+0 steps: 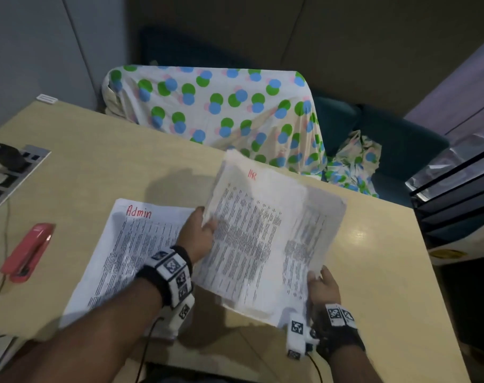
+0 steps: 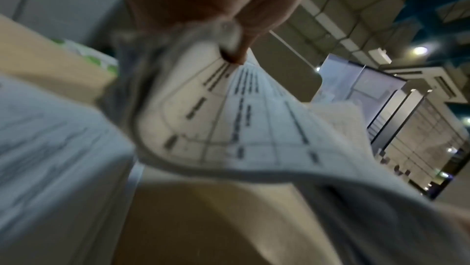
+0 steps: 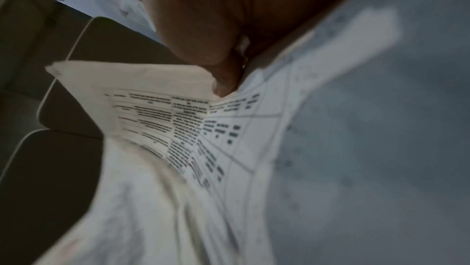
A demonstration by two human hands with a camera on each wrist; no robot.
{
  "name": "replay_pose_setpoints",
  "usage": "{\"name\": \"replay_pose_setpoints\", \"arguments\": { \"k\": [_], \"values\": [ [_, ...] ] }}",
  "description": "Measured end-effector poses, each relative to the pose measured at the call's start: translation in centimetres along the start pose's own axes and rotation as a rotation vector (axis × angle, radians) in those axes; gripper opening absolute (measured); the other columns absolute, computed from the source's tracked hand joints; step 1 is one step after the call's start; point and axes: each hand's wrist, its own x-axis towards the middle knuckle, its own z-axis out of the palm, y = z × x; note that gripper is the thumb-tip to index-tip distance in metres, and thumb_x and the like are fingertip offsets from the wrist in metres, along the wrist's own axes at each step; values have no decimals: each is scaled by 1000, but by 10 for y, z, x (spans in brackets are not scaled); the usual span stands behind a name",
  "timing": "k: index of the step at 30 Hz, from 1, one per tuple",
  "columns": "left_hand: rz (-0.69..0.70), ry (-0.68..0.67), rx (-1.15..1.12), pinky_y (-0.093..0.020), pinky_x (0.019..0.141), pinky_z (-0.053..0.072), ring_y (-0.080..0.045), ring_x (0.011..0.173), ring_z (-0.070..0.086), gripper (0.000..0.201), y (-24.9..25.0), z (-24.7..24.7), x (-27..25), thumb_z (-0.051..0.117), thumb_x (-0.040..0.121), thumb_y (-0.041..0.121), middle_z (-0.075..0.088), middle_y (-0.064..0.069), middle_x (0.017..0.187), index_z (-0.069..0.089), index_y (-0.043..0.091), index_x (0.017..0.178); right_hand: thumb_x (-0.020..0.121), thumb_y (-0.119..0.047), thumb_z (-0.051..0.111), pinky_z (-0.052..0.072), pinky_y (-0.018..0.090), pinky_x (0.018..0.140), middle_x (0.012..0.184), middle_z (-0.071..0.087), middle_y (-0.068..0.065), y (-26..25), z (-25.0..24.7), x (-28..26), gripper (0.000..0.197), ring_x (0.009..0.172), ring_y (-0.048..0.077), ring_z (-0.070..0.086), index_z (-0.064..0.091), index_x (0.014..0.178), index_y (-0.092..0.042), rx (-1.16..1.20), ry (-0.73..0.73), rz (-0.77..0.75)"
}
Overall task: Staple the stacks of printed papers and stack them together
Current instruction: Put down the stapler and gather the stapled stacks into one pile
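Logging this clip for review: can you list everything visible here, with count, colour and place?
HR stack: one, white printed sheets, red heading, held above table.
Admin stack: one, white, red heading, flat on table, left of HR stack.
Stapler: one, red, table's left side.
Table: one, light wood.
Dotted cloth: white, green and blue dots, draped behind table.
Socket panel: grey, table's left edge.
Left hand: grips HR stack's left edge.
Right hand: grips its near right corner.
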Motion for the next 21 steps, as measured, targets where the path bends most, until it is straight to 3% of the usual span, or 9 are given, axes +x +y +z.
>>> {"name": "replay_pose_setpoints", "arguments": {
  "k": [4,6,8,11,13,16,18,20,21],
  "values": [
    [-97,-42,51,-23,62,41,-9,78,57,29,-24,10,-2,41,98,22,61,-4,116,45,19,127,97,-11,48,57,51,81,102,72,14,-6,10,-3,27,87,35,69,62,119,-20,109,-83,15],
    [-121,-79,58,-28,77,46,-15,93,60,32,-31,8,-4,41,99,23,59,-5,124,44,18,130,98,-5,46,57,47,76,98,71,20,-11,12,-8,27,81,35,66,59,116,-20,199,-102,49],
    [-158,-122,3,-42,98,43,-25,117,53,34,-39,4,-6,41,98,24,52,-4,134,38,24,133,97,-3,47,57,52,77,102,69,27,-12,18,-11,31,80,36,65,58,124,-14,227,-134,49],
    [-181,-161,-60,-47,102,41,-25,118,49,27,-51,-3,-5,42,97,15,49,-7,132,38,34,115,96,-4,48,56,57,80,100,71,22,-10,23,-11,33,85,40,68,57,128,-10,205,-163,41],
    [-219,-152,-108,-43,98,42,-27,113,52,18,-54,-6,-4,44,96,11,55,-14,126,49,25,107,96,-3,47,59,47,75,94,74,15,-11,24,-11,30,82,36,69,61,123,-8,146,-177,24],
    [-253,-225,-130,-48,105,38,-27,118,51,28,-53,-6,-6,43,98,17,58,-8,123,54,11,122,97,-3,46,57,45,78,96,73,14,-14,28,-9,27,84,35,68,62,119,-6,113,-199,-7],
    [-213,-284,-88,-48,106,38,-26,122,50,34,-50,-3,-9,41,98,19,57,-6,129,49,14,131,99,-12,47,57,44,70,95,73,16,-21,33,-16,25,82,37,67,62,118,-6,124,-227,-29],
    [-142,-326,-48,-46,106,37,-22,125,46,40,-46,2,-12,39,98,16,51,-1,135,40,19,138,98,-28,49,54,32,56,83,73,10,-30,39,-26,28,74,31,64,66,108,-7,154,-252,-49],
    [-130,-330,-42,-43,104,38,-18,123,45,43,-45,4,-14,38,98,14,48,2,135,36,22,140,97,-35,49,53,30,59,83,72,6,-35,42,-31,31,77,29,63,66,105,-10,190,-258,-42]
  ]
}}
